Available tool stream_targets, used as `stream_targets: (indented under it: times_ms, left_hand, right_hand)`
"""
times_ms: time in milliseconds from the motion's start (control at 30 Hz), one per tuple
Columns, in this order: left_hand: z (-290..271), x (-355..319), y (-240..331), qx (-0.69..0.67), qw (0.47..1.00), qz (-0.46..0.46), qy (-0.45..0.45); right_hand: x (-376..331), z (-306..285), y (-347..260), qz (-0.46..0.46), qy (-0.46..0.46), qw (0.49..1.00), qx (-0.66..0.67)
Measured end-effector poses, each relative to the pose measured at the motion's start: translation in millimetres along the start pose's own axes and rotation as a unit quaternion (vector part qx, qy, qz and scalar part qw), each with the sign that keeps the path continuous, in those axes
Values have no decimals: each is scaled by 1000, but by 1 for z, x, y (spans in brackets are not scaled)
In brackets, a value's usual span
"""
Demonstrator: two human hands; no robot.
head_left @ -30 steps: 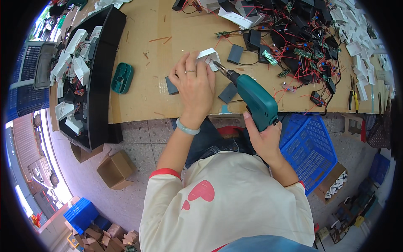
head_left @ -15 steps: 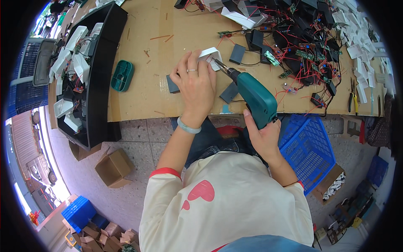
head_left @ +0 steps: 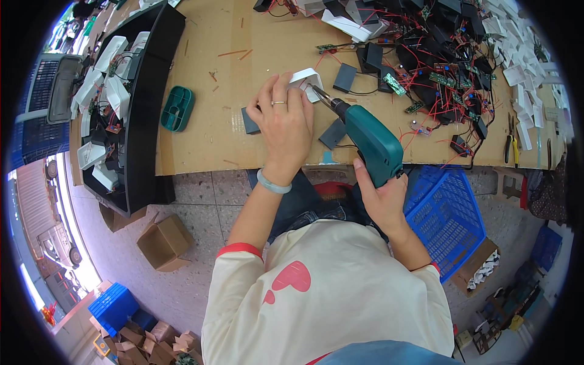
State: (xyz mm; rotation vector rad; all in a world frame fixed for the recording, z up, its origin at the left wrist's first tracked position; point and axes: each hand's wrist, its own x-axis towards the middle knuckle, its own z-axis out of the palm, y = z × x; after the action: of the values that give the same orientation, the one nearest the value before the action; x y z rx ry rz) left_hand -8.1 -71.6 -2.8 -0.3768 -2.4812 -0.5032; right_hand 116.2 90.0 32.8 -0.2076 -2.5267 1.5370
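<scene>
My left hand point(head_left: 285, 125) lies flat on the cardboard-covered bench point(head_left: 201, 131), fingers spread and pressing down on a white plastic housing point(head_left: 306, 80) at its far edge. My right hand point(head_left: 380, 196) is clamped round the grip of a teal electric screwdriver point(head_left: 370, 140), its bit touching the housing from the right. Dark square plates point(head_left: 344, 78) lie just right of the housing. A teal tray point(head_left: 177, 108) sits well left. Red-wired circuit boards point(head_left: 447, 73) are heaped at far right. A blue crate point(head_left: 450, 216) stands near right.
</scene>
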Motion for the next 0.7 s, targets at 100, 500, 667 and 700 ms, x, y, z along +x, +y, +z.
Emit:
stream_targets:
  times_ms: [100, 500, 667, 700]
  left_hand:
    - [0, 0, 0, 1, 1000, 0, 1]
    - [0, -1, 0, 1, 1000, 0, -1]
    - [1, -1, 0, 0, 1000, 1, 0]
    - [0, -1, 0, 1, 1000, 1, 0]
  right_hand:
    - [0, 0, 0, -1, -2, 1000, -3]
    - [0, -2, 0, -13, -25, 999, -18]
    - [0, -1, 0, -22, -18, 1000, -6]
    - [0, -2, -1, -17, -21, 1000, -11]
